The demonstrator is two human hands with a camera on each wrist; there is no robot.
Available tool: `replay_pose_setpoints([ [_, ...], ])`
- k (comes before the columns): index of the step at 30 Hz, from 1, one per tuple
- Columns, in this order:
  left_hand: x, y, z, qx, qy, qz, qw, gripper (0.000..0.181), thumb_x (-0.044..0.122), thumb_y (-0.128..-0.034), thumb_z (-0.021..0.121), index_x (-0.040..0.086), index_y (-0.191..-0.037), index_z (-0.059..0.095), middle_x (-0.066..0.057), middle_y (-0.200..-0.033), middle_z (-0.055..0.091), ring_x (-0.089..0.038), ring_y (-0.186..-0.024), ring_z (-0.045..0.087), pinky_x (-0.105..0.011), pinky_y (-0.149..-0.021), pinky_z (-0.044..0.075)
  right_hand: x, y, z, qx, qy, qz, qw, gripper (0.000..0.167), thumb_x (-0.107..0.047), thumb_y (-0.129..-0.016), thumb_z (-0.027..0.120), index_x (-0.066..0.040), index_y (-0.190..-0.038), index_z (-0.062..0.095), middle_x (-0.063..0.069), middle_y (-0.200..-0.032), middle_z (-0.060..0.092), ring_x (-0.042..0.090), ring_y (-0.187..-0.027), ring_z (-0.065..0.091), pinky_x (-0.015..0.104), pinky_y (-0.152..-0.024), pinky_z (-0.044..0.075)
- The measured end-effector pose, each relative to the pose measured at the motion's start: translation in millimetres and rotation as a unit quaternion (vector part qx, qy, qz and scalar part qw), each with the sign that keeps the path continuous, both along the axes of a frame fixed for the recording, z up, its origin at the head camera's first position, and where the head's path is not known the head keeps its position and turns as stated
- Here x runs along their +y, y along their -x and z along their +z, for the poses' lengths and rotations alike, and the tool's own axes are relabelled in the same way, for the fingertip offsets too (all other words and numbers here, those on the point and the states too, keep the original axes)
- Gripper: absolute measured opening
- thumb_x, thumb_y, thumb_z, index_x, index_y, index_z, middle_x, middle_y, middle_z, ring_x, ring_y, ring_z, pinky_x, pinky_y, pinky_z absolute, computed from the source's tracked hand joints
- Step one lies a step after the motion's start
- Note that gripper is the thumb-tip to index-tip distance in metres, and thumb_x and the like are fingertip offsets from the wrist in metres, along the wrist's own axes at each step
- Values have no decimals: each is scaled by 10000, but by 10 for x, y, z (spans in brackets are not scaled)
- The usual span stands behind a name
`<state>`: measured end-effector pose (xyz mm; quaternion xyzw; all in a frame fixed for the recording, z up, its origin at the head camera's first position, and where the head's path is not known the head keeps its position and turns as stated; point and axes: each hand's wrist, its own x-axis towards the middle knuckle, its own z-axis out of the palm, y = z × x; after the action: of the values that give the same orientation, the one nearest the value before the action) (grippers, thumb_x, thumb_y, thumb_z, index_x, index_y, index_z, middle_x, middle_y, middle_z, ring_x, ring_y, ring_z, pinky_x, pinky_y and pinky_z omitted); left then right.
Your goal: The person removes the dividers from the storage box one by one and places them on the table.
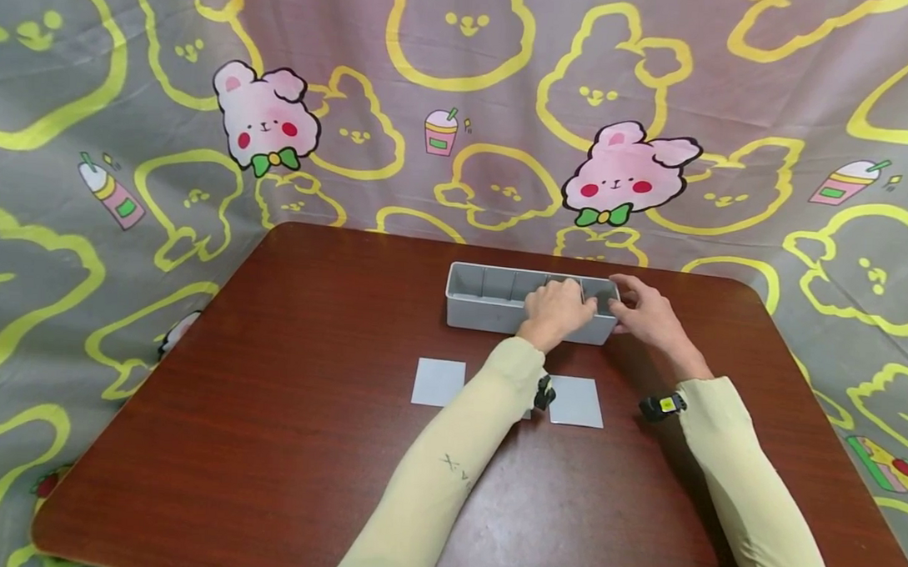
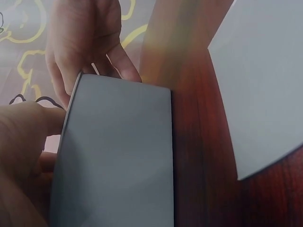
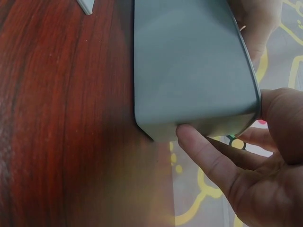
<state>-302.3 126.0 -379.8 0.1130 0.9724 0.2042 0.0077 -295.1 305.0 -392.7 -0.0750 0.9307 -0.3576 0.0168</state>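
Observation:
A long grey box [image 1: 483, 314] with thin upright dividers stands toward the back of the table. My left hand [image 1: 557, 308] reaches over its front rim, thumb and fingers on either side of a divider [image 1: 582, 290] near the right end. The fingertips are hidden inside. My right hand [image 1: 648, 319] grips the box's right end. In the right wrist view, one fingertip of the right hand [image 3: 265, 175] presses the outer end wall and another digit hooks over the rim.
Flat white squares lie in front of the box: one on the left [image 1: 439, 382], one on the right [image 1: 576, 401], and another mostly hidden under my left forearm. The brown table [image 1: 269, 410] meets a patterned curtain [image 1: 356, 80] behind.

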Motion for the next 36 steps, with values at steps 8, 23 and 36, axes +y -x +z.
replay_pose_setpoints([
  [8,-9,7,4,-14,-81,1,10000,426,506,-960,523,219,-647,545,45,-584,488,-153,-538,537,-318,-535,382,-17,4,-1,2,46,-71,10000,534,-190,-994,537,-82,-1488,363,304,-1301,559,260,-816,718,418,-724,592],
  [23,-24,9,18,-179,-243,23,9995,416,393,-939,551,200,-578,474,48,-518,393,-152,-510,450,-320,-529,362,2,25,-19,120,60,20,9999,527,-177,-993,526,-76,-1485,366,322,-1271,567,286,-814,718,437,-709,591],
  [36,8,-10,-31,238,-591,199,9978,461,395,-929,567,197,-522,478,52,-469,365,-140,-450,412,-298,-468,335,3,8,-5,50,37,10,10000,533,-186,-996,533,-83,-1490,362,317,-1256,578,290,-789,724,434,-714,590],
])
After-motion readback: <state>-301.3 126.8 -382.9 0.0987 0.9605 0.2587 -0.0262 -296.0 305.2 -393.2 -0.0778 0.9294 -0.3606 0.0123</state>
